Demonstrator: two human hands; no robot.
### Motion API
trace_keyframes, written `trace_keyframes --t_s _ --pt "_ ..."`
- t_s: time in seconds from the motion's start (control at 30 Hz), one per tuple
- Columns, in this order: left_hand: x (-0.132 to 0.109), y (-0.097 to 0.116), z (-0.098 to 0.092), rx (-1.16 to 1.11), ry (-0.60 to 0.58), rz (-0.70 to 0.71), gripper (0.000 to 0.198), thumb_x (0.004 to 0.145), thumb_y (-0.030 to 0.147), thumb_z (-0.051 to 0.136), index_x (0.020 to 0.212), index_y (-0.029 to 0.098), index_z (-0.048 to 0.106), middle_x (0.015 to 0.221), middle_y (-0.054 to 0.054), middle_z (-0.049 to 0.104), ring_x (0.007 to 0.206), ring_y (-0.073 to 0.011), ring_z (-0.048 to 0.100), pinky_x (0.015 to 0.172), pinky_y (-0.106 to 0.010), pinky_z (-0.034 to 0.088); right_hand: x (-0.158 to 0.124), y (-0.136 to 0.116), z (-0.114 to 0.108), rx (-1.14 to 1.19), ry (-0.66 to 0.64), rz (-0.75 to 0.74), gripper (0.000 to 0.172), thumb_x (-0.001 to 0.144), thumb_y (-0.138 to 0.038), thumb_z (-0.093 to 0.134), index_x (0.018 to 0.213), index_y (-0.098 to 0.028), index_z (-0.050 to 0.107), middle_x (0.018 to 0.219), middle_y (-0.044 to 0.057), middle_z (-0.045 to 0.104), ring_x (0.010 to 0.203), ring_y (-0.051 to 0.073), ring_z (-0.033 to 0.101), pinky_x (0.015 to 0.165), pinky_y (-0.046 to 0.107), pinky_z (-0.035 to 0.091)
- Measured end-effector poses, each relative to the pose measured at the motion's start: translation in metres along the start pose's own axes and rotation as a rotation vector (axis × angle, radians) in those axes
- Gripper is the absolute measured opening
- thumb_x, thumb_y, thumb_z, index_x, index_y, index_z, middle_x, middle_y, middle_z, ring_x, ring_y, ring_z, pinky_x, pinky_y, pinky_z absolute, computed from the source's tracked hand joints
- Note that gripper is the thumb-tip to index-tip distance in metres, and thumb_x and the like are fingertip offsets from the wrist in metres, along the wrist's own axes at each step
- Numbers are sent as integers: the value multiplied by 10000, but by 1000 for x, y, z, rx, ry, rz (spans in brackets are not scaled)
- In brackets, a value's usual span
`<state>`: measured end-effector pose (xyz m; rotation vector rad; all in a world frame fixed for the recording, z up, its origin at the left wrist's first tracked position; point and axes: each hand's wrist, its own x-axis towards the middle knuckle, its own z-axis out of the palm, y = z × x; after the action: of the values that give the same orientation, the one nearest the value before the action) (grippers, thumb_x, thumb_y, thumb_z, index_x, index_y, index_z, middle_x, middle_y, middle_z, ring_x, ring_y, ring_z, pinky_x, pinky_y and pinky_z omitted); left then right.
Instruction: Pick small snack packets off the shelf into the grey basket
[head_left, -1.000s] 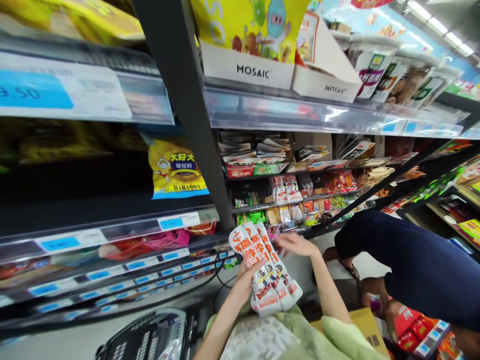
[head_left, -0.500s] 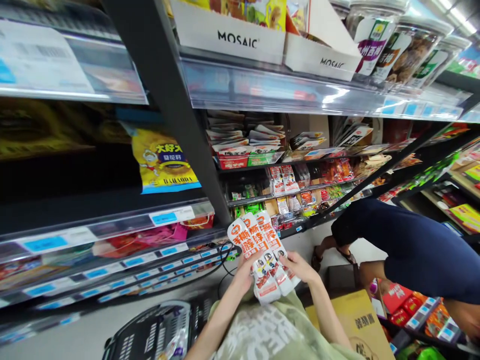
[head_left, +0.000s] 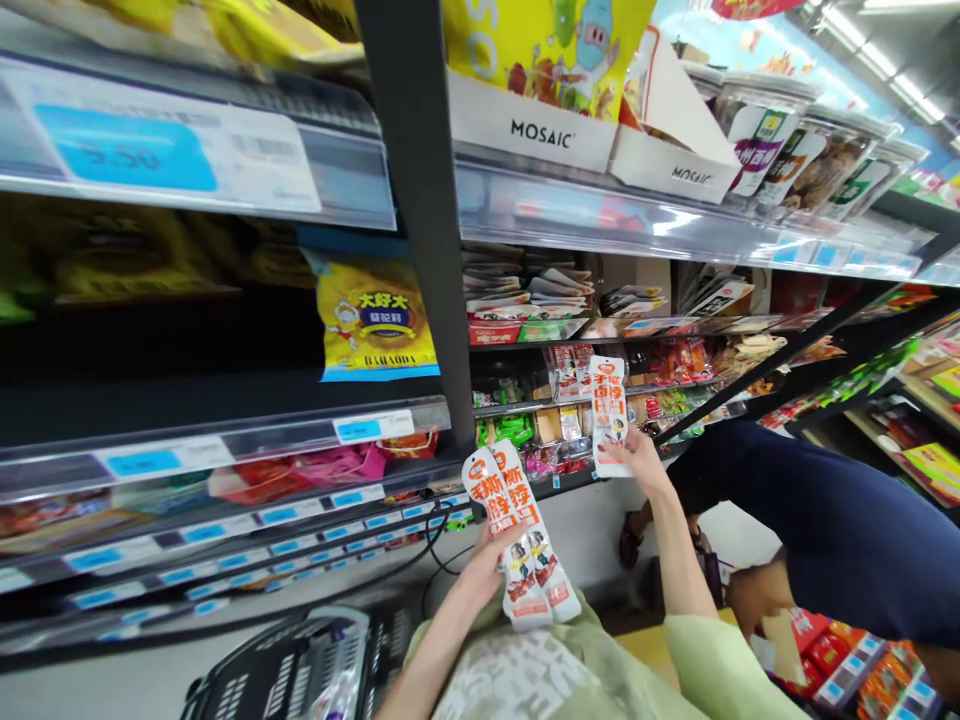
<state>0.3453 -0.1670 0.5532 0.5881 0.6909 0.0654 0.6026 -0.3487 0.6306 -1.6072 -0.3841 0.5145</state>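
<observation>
In the head view my left hand (head_left: 491,560) grips two white snack packets (head_left: 517,550) with orange lettering, fanned out in front of my shirt. My right hand (head_left: 637,460), stretched forward toward the shelves, pinches the lower part of another such snack packet (head_left: 609,405) and keeps it upright. Right behind that packet, similar white and orange packets (head_left: 562,370) stand on a middle shelf. Some of my left fingers are hidden behind the packets.
A black basket (head_left: 277,670) sits on the floor at lower left. On the right another person in dark blue clothing (head_left: 847,530) bends over boxes of red packets (head_left: 829,650). A dark upright post (head_left: 420,200) divides the shelves, and plastic jars (head_left: 810,160) line the top shelf.
One packet has parted from the three held together, and my right hand has carried it forward and up toward the shelf. The left hand keeps two. The view has shifted left.
</observation>
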Motion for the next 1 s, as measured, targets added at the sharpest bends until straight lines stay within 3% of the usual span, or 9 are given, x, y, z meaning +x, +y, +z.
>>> trace_keyframes --t_s 0.23,0.33,0.43,0.5,0.63,0.7,0.73,0.8,1.0 --pt "-3 0 7 39 34 78 532 549 343 978 985 184 719 976 -82 822 857 -280 770 801 -382 620 139 -32 20 -156 97 -240 650 637 -568 902 1113 -162 726 1120 143 791 1016 301 751 926 462 618" --pt "-4 0 9 69 12 99 534 561 341 975 1003 170 729 1006 -98 820 899 -296 771 847 -398 613 161 -32 27 -257 228 -299 696 659 -592 865 1183 -164 703 1271 184 739 1173 322 695 1029 492 572" --pt "-2 1 9 62 12 99 522 554 320 975 995 171 737 1018 -98 819 890 -301 768 857 -418 607 132 -16 34 -335 362 -378 600 770 -621 774 1173 -181 708 1296 187 716 1182 307 672 1040 483 563" --pt "0 3 10 45 10 94 523 537 307 983 977 164 739 1029 -109 819 887 -304 767 865 -424 604 90 1 40 -309 266 -341 507 859 -643 691 1103 -200 723 1182 155 745 1059 272 702 934 426 607" --pt "4 8 16 45 -22 68 532 537 297 989 992 141 763 1071 -140 817 919 -321 770 885 -419 599 -9 32 54 -148 -394 7 536 925 -714 588 1073 -224 747 1048 91 758 874 211 712 669 307 616" --pt "6 9 19 71 -41 61 494 557 295 983 976 140 774 1032 -137 822 898 -324 771 854 -407 600 -49 43 61 -142 -697 124 530 879 -696 680 1085 -216 768 1041 67 772 854 209 708 678 309 613" --pt "6 9 20 86 -48 63 465 568 289 978 961 142 777 1016 -136 823 887 -324 770 836 -403 599 -65 47 64 -156 -781 140 511 851 -665 736 1079 -210 780 1032 55 780 859 217 707 722 325 615" --pt "8 8 21 104 -47 70 431 584 264 968 955 150 780 1025 -135 822 892 -329 768 822 -400 596 -89 55 70 -182 -792 135 462 828 -603 793 1055 -200 797 1014 41 790 882 235 706 828 363 601" --pt "13 6 16 97 -9 50 574 594 202 956 1135 191 766 1078 -113 812 1054 -375 747 902 -396 582 -113 65 81 -75 -452 191 504 860 -654 734 1037 -184 772 956 38 778 838 221 679 827 357 569"
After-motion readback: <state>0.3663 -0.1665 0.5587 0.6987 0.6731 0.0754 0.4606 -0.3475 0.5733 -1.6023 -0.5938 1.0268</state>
